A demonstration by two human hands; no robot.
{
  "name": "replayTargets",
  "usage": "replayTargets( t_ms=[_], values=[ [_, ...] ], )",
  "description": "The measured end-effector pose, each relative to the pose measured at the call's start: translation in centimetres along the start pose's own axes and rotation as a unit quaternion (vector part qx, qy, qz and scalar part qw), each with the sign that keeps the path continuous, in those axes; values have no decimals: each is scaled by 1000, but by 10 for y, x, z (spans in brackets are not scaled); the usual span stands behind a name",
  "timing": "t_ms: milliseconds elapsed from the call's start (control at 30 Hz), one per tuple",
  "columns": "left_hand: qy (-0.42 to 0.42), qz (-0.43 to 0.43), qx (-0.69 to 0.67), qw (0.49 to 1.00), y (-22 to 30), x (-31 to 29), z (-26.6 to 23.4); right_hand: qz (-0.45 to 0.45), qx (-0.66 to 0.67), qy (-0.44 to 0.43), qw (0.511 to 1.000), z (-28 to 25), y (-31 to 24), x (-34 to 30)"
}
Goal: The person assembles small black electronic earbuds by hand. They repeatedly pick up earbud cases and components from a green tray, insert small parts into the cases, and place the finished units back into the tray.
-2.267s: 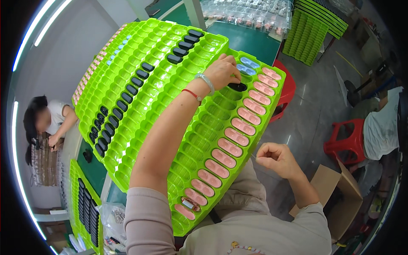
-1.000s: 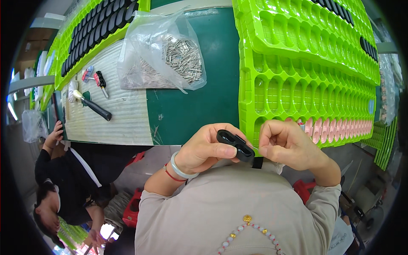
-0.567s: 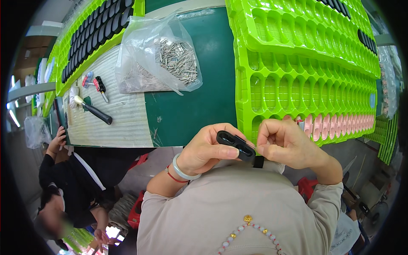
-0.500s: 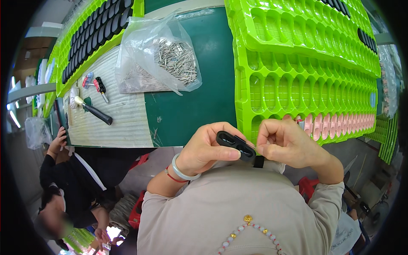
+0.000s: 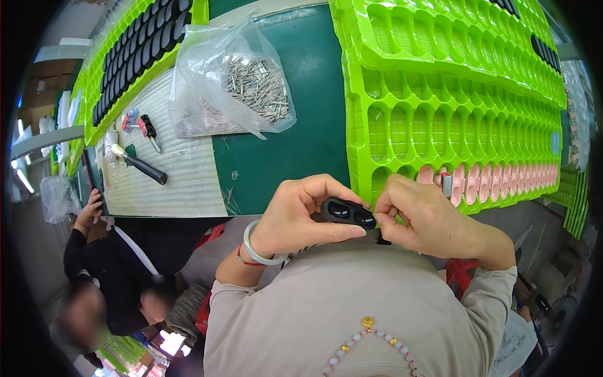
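A small black oblong case (image 5: 340,210) with two oval recesses is gripped between the thumb and fingers of my left hand (image 5: 292,217), in front of the table's near edge. My right hand (image 5: 418,217) is closed in a pinch at the case's right end; whatever its fingertips hold is hidden or too small to make out. Just beyond the right hand, pink oblong pieces (image 5: 472,185) fill the near row of a green moulded tray (image 5: 359,135). A small metallic piece with red on it (image 5: 446,182) lies among them.
A clear plastic bag (image 5: 201,75) of thin metal pins (image 5: 260,88) lies on the green table (image 5: 301,157). To its left are a black-handled tool (image 5: 147,168) and a red-and-black tool (image 5: 148,127). Black pieces (image 5: 141,53) fill a far-left tray. Another person (image 5: 119,270) sits at left.
The black case has tilted flatter in my left hand, and the right fingertips have come against its end. The other person at the left has shifted.
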State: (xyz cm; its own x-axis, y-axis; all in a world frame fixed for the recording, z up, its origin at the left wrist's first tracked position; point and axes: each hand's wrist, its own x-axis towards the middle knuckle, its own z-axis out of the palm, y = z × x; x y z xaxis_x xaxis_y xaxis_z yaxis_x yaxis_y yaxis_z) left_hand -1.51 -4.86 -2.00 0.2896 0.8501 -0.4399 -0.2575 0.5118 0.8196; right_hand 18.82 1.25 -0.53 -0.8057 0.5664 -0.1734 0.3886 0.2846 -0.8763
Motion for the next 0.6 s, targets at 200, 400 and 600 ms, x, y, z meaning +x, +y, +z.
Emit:
replayTargets(
  t_ms=[200,400,600],
  values=[
    [-32,50,-70,996,-5,3,-4,170,321,-46,931,-16,2,4],
    [-5,-17,-230,973,-15,5,6,4,202,29,979,-10,8,4],
    [-84,-18,-246,965,-25,6,5,-52,201,63,976,-2,17,1]
  ],
)
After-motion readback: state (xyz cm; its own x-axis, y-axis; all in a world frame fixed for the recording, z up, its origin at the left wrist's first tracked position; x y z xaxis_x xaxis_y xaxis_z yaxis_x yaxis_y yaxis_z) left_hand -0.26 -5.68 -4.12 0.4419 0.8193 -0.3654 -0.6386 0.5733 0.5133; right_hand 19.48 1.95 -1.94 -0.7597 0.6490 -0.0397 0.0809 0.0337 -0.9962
